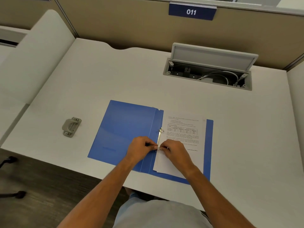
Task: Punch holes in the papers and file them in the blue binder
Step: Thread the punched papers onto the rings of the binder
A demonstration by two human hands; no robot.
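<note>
From my remote seat I saw the blue plastic binder (pixel 125 129) lying open and flat on the white desk (pixel 115 76), toward six o'clock of the view and near the front edge; its left cover was bare; the white printed papers (pixel 181 129) lay on its right cover, with a blue strip showing at three o'clock; the sheets carried paragraphs of small black print and a small table near the top; the silver metal ring clasp (pixel 159 135) ran along the spine at the papers' left edge, its far ring standing up at twelve o'clock from the hands.

Both hands met at the near ring and hid it; the left hand (pixel 139 149), fingers curled, pinched the clasp from nine o'clock; the right hand (pixel 176 151) rested on the papers and pinched the same spot from three o'clock; whether it also caught the paper edge I could not tell.

A grey hole punch (pixel 71 127) sat well apart at nine o'clock from the binder; at one o'clock a grey cable well (pixel 212 58) stood with its lid raised, white cables (pixel 220 76) inside; the right forearm covered the papers' near corner.

A blue sign (pixel 191 12) on the beige partition at twelve o'clock read "011"; the print on the papers was too small to read.
</note>
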